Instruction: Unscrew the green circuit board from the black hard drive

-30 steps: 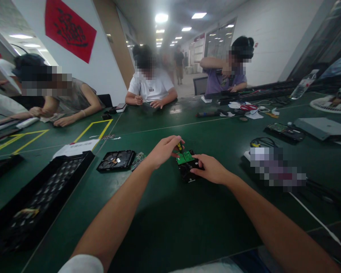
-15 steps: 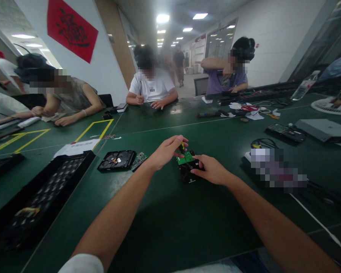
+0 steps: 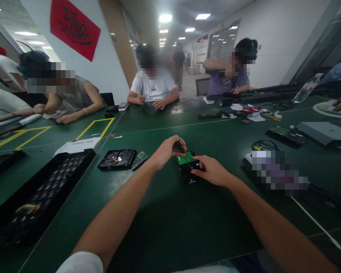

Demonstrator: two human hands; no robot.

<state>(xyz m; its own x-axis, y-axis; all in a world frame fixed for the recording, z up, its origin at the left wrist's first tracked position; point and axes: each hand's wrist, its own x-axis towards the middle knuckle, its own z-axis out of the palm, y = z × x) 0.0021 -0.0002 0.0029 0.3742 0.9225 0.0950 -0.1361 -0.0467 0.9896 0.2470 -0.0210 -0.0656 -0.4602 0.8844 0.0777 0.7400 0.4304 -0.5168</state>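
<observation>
A black hard drive (image 3: 189, 173) with a green circuit board (image 3: 184, 157) on its upper face lies on the table in front of me. My left hand (image 3: 170, 151) is closed around a yellow and black screwdriver (image 3: 180, 145), held over the green board; its tip is hidden. From the right, my right hand (image 3: 211, 169) grips the drive's side edge, fingers on top. Left of my left hand, another hard drive (image 3: 117, 159) lies beside a loose circuit board (image 3: 140, 160).
A long black tray (image 3: 49, 193) stands at left, near a paper sheet (image 3: 79, 144). To the right are a blurred-out object (image 3: 278, 170) with cables, another drive (image 3: 286, 135), a grey box (image 3: 318, 132) and a bottle (image 3: 308, 88). Several people sit across the table (image 3: 147, 132).
The screwdriver has turned in my left hand, so more of its yellow and black handle shows. My right hand and the drive stay in place; the view has shifted slightly.
</observation>
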